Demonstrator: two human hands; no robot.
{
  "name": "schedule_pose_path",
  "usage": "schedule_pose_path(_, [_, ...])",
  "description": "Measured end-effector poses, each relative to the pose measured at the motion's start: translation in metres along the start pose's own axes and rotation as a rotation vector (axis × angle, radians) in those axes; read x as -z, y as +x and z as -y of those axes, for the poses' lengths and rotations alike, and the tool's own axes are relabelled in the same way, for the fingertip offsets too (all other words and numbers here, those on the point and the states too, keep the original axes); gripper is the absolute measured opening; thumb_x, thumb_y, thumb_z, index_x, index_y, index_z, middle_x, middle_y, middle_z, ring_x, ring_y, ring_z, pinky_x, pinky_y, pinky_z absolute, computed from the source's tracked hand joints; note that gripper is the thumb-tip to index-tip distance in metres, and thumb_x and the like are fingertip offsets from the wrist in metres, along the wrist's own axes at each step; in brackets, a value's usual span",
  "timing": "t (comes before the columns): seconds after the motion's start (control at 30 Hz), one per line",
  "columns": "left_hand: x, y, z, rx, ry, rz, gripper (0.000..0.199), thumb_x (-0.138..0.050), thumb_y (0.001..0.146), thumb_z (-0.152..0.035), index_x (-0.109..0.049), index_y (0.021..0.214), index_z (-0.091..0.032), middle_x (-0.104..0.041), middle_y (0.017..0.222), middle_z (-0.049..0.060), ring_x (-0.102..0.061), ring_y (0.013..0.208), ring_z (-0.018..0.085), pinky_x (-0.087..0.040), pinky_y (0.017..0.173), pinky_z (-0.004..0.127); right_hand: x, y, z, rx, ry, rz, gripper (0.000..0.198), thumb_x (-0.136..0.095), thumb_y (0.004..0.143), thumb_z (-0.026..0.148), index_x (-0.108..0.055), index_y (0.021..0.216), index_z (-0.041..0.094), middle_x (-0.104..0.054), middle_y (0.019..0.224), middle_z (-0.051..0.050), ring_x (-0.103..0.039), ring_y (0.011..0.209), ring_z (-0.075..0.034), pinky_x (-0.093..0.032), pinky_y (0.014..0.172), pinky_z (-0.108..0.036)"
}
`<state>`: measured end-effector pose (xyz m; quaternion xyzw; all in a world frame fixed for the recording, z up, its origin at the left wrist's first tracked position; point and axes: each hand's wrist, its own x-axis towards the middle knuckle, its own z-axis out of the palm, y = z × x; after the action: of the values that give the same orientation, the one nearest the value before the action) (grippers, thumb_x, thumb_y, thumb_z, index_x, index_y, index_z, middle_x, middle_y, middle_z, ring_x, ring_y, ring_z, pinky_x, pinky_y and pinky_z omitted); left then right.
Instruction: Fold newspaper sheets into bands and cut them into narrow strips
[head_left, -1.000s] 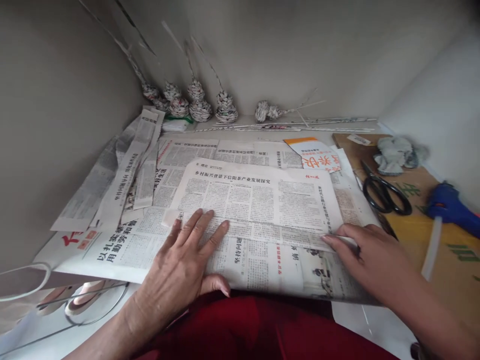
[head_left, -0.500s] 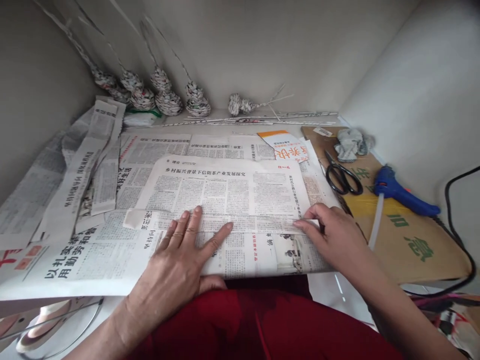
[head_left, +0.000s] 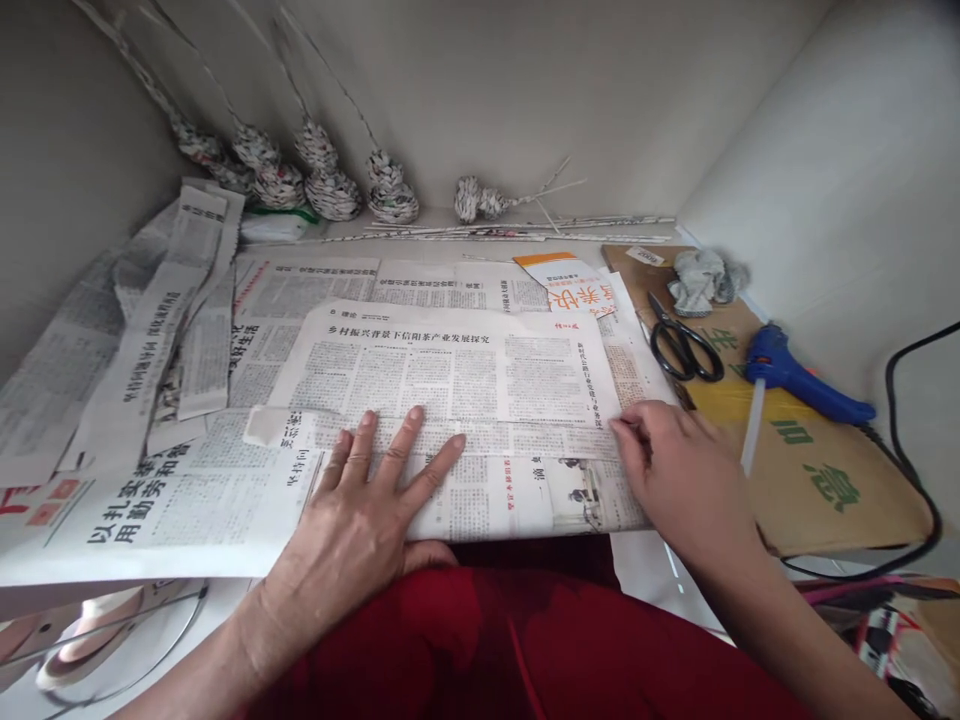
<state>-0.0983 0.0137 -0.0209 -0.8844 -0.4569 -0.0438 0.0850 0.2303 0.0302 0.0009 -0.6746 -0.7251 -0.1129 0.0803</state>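
A newspaper sheet [head_left: 420, 375] lies on larger spread newspapers, and a narrow newspaper strip [head_left: 532, 440] runs along its lower edge. My left hand [head_left: 367, 490] presses flat on the strip's left half with fingers spread and the thumb near the table's front edge. At the strip's right end, my right hand [head_left: 675, 470] is closed in a pinch, thumb and forefinger at the paper's corner. Its other fingers are curled, and the exact grip on the edge is partly hidden.
To the right, black scissors [head_left: 682, 345], a blue glue gun [head_left: 806, 380] and crumpled paper [head_left: 705, 283] lie on cardboard [head_left: 825, 500]. Cut newspaper strips [head_left: 202, 310] are piled left. Woven paper gourds [head_left: 330, 180] and thin paper rods [head_left: 517, 230] sit along the back wall.
My right hand has turned slightly, and its fingertips have shifted a little right and up along the strip's end. The left hand stays pressed down, its fingers slightly more spread.
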Motion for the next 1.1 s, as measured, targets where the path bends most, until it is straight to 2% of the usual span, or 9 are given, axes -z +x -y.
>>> schedule_pose_path(0.1, [0.003,0.001,-0.003,0.019,0.002,0.029,0.114,-0.074,0.063,-0.076,-0.028,0.159,-0.034,-0.031,0.163,0.020,-0.029,0.141,0.060,-0.041,0.107,0.072,0.001,-0.005,0.003,0.105,0.020,-0.121,0.025,-0.047,0.100,0.029,-0.065,0.109,0.015,-0.071,0.109,-0.016,-0.062,0.102,-0.033,-0.047,0.089,-0.047])
schedule_pose_path(0.23, [0.006,0.004,-0.004,0.038,-0.007,0.060,0.114,-0.074,0.061,-0.077,-0.031,0.158,-0.035,-0.031,0.163,0.019,-0.029,0.142,0.059,-0.040,0.108,0.072,0.000,-0.015,0.029,0.356,0.126,-0.189,0.037,-0.048,0.101,0.023,-0.056,0.134,0.009,-0.065,0.135,-0.018,-0.053,0.132,-0.032,-0.040,0.111,-0.049])
schedule_pose_path(0.37, [0.005,0.005,-0.004,0.040,-0.011,0.059,0.114,-0.074,0.060,-0.078,-0.032,0.158,-0.035,-0.032,0.163,0.020,-0.030,0.141,0.059,-0.040,0.107,0.073,-0.010,-0.019,0.066,0.673,0.156,-0.156,0.047,-0.046,0.105,0.039,-0.051,0.142,0.012,-0.061,0.145,-0.011,-0.046,0.141,-0.029,-0.026,0.121,-0.051])
schedule_pose_path(0.47, [0.006,0.005,-0.005,0.047,0.001,0.064,0.114,-0.075,0.061,-0.076,-0.031,0.158,-0.036,-0.031,0.163,0.020,-0.029,0.142,0.059,-0.040,0.108,0.072,-0.019,-0.018,0.083,0.768,0.151,-0.109,0.064,-0.041,0.103,0.054,-0.047,0.146,0.007,-0.053,0.151,-0.014,-0.042,0.144,-0.031,-0.031,0.120,-0.051])
schedule_pose_path(0.57, [0.007,0.004,-0.006,0.054,0.003,0.076,0.112,-0.070,0.064,-0.078,-0.027,0.159,-0.036,-0.029,0.165,0.018,-0.026,0.144,0.057,-0.038,0.110,0.071,-0.025,-0.017,0.084,0.766,0.164,-0.077,0.071,-0.037,0.102,0.059,-0.046,0.146,0.004,-0.051,0.152,-0.017,-0.044,0.143,-0.032,-0.041,0.114,-0.050])
schedule_pose_path(0.67, [0.009,0.000,-0.003,0.063,-0.009,0.074,0.109,-0.059,0.068,-0.084,-0.027,0.160,-0.034,-0.027,0.165,0.018,-0.024,0.146,0.055,-0.036,0.112,0.069,-0.027,-0.023,0.070,0.717,0.189,-0.041,0.071,-0.038,0.103,0.057,-0.041,0.149,0.003,-0.052,0.151,-0.018,-0.045,0.143,-0.031,-0.045,0.112,-0.051])
schedule_pose_path(0.83, [0.008,-0.014,0.013,0.108,-0.007,0.040,0.110,-0.043,0.070,-0.089,-0.030,0.159,-0.027,-0.029,0.163,0.023,-0.029,0.145,0.052,-0.039,0.112,0.065,-0.022,-0.045,0.030,0.529,0.155,0.052,0.076,-0.040,0.103,0.052,-0.017,0.161,0.009,-0.043,0.158,-0.019,-0.036,0.148,-0.033,-0.043,0.114,-0.056])
schedule_pose_path(0.97, [0.009,-0.029,0.030,0.168,0.039,0.039,0.109,-0.042,0.071,-0.089,-0.028,0.160,-0.027,-0.029,0.164,0.022,-0.029,0.146,0.050,-0.040,0.112,0.063,-0.018,-0.060,0.008,0.403,0.097,0.014,0.076,-0.037,0.102,0.053,-0.017,0.161,0.009,-0.046,0.154,-0.024,-0.043,0.144,-0.037,-0.045,0.110,-0.058])
schedule_pose_path(1.1, [0.011,-0.040,0.041,0.193,0.052,0.051,0.109,-0.039,0.074,-0.088,-0.025,0.161,-0.024,-0.028,0.164,0.023,-0.029,0.148,0.046,-0.039,0.115,0.059,-0.018,-0.067,0.003,0.338,0.044,-0.019,0.080,-0.037,0.101,0.054,-0.017,0.161,0.006,-0.046,0.152,-0.028,-0.045,0.141,-0.041,-0.043,0.110,-0.060])
